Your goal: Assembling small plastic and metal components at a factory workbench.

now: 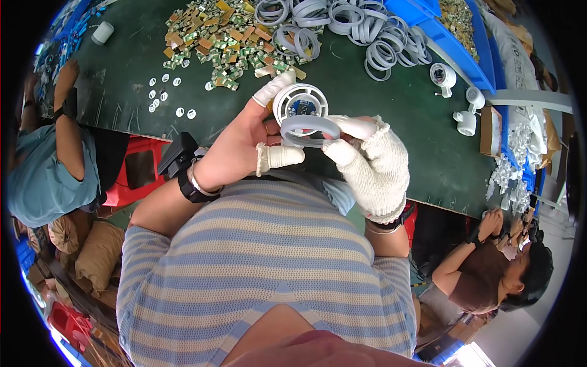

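Observation:
My left hand (244,137), with cloth covers on its thumb and index finger, holds a round white housing (301,92) that has a blue circuit board (302,108) inside. My right hand (374,160), in a cream knitted glove, pinches a grey ring (310,129) between thumb and fingers. The ring is tilted at the near side of the housing and overlaps it in view; whether the two touch I cannot tell. A heap of similar grey rings (382,49) lies beyond my hands, beside a pile of small green and orange circuit boards (223,33).
Small white discs (180,112) are scattered on the green table (116,104) to the left. Blue bins (452,52) stand at the far right, near white housings (441,76) and a cardboard box (489,131). Other people sit at the left and right.

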Demonstrator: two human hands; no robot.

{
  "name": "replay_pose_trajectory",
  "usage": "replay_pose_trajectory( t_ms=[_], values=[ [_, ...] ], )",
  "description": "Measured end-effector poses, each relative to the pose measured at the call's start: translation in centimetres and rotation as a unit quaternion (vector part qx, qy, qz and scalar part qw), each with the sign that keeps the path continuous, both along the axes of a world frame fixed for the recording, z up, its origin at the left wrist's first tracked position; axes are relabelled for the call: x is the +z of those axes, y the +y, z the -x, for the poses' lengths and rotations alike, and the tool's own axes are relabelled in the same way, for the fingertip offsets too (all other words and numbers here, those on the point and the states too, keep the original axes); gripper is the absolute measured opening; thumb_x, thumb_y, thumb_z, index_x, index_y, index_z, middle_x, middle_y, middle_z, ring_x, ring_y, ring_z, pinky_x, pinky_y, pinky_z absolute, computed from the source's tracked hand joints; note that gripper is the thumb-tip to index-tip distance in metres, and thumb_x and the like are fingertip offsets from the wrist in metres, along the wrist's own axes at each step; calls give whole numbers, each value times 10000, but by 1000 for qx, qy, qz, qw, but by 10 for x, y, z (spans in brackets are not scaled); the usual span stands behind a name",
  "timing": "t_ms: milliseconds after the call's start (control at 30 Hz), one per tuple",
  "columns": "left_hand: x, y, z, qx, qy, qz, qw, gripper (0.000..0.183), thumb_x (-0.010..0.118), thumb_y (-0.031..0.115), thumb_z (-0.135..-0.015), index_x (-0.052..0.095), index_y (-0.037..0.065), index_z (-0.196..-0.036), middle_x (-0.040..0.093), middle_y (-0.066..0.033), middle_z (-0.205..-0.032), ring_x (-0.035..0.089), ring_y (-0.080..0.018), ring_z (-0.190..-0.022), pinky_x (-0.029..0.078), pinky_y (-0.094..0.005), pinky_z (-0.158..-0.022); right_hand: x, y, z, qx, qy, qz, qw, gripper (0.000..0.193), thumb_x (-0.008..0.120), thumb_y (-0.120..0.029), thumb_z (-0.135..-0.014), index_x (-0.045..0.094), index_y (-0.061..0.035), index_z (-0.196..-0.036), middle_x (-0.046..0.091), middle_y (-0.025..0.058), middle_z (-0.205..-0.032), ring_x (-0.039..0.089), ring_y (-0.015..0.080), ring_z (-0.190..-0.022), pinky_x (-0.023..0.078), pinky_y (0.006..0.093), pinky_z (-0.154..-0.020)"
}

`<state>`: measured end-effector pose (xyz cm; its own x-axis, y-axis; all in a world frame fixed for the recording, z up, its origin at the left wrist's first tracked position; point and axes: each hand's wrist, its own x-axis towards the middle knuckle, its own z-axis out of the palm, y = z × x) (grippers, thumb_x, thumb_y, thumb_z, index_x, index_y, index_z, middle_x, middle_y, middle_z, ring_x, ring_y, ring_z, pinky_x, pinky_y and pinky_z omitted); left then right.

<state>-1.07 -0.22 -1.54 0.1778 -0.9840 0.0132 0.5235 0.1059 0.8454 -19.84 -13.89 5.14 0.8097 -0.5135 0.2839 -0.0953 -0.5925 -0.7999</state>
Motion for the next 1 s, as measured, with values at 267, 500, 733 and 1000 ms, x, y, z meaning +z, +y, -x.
replay_pose_trajectory(
  t_ms=[267, 500, 733, 1000],
  values=[
    [-1, 3, 2, 3, -22, -3, 1000, 1047, 811, -103, -832, 228, 156, -1662, 476, -71, -1545, 540, -202, -1363, 493, -393, -1119, -2, 2, -2, 2, -6, -14, 1000, 302, 803, -181, -888, 749, -92, -1172, 722, 113, -934, 703, 266, -814, 538, 352, -722],
    [-10, -1, 17, -7, -175, 22, 984, 801, 820, -34, -853, 466, 120, -1555, 583, -78, -1393, 594, -190, -1276, 502, -368, -1059, -35, -5, -11, -12, 9, -12, 1000, 754, 907, -431, -726, 622, -1, -1276, 649, 188, -1130, 663, 332, -988, 548, 422, -858],
    [-6, -9, 13, -29, -347, 85, 934, 717, 843, 30, -817, 560, 129, -1469, 643, -85, -1281, 646, -207, -1127, 531, -338, -949, -37, 2, -22, 1, -17, 185, 983, 613, 925, -422, -684, 686, -77, -1130, 658, 115, -966, 639, 343, -848, 513, 457, -740],
    [3, -16, -18, 80, -551, 8, 831, 658, 891, 152, -799, 575, 100, -1374, 635, -138, -1168, 579, -338, -1075, 495, -416, -964, -33, -56, -5, -80, 148, -70, 983, 605, 680, -587, -937, 688, 18, -955, 677, 182, -857, 680, 335, -819, 526, 416, -787]
  ],
)
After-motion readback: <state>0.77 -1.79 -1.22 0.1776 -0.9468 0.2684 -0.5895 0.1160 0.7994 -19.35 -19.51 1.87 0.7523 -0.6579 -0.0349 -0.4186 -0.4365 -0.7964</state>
